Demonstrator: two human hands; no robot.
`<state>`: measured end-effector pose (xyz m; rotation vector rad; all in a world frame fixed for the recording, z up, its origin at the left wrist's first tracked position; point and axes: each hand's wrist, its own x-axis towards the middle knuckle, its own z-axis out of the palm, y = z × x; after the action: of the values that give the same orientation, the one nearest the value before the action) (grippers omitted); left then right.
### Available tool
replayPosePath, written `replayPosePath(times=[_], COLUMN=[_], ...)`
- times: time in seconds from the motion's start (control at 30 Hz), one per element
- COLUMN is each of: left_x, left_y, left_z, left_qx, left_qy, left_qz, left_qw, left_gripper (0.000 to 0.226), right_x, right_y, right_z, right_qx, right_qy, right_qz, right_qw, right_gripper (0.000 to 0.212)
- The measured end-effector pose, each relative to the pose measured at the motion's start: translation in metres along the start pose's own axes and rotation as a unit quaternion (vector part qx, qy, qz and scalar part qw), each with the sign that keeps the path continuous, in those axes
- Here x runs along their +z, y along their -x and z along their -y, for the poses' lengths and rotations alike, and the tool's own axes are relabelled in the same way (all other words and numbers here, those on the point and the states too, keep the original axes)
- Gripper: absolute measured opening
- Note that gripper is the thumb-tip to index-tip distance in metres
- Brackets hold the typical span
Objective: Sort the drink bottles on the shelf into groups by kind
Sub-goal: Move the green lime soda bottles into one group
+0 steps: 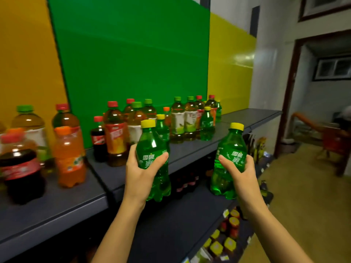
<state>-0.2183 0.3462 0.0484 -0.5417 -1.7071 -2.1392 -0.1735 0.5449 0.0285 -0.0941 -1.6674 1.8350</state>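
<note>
1. Two matching green soda bottles with yellow caps sit upright in my hands, lifted clear of the shelf and held out in front of its edge; I judge that I carry them as a pair because they are one kind and belong together.

2. My left hand wraps the left green bottle at its label, thumb across the front and fingers curled behind, closed firmly round it.

3. My right hand clasps the right green bottle the same way, at mid-height, which keeps the cap up and the base free to set down.

4. Two more yellow-capped green bottles stand on the shelf: one just behind the left bottle, another farther right beside the tea bottles. I read that stretch as the likely home for the pair.

5. The rest of the shelf looks mixed: a small cola bottle beside a red-labelled tea bottle, and to the far left an orange soda bottle just beside a large cola bottle, so sorting seems well short of done.

6. Bare shelf lies at the right end, past the last bottles, against the yellow panel.

7. A lower shelf carries other goods, too dim to name.
</note>
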Motion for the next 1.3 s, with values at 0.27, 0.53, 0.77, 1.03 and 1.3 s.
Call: replayPosePath(times=[0.27,0.53,0.77,1.03,1.3], left_x=[0.128,0.23,0.322,0.399,0.428], left_y=[-0.029,-0.086,-0.172,-0.253,-0.321], left_z=[0.062,0.13,0.193,0.235,0.29], left_qx=[-0.021,-0.036,-0.023,-0.002,-0.024], left_qy=[-0.005,-0.018,-0.021,-0.072,-0.135], left_qz=[0.031,0.052,0.066,0.049,-0.008], left_qw=[0.999,0.998,0.997,0.996,0.991], left_gripper=[0.033,0.031,0.036,0.045,0.084], right_x=[-0.097,-0.15,-0.172,-0.18,-0.159], right_y=[-0.089,-0.193,-0.323,-0.453,-0.55], right_z=[-0.018,-0.054,-0.091,-0.119,-0.165], right_qx=[-0.019,-0.03,-0.063,-0.085,-0.083], right_qy=[0.06,0.07,0.085,0.094,0.063], right_qz=[-0.017,-0.027,-0.001,0.048,0.122], right_qw=[0.998,0.997,0.994,0.991,0.987], right_gripper=[0.045,0.053,0.05,0.054,0.055])
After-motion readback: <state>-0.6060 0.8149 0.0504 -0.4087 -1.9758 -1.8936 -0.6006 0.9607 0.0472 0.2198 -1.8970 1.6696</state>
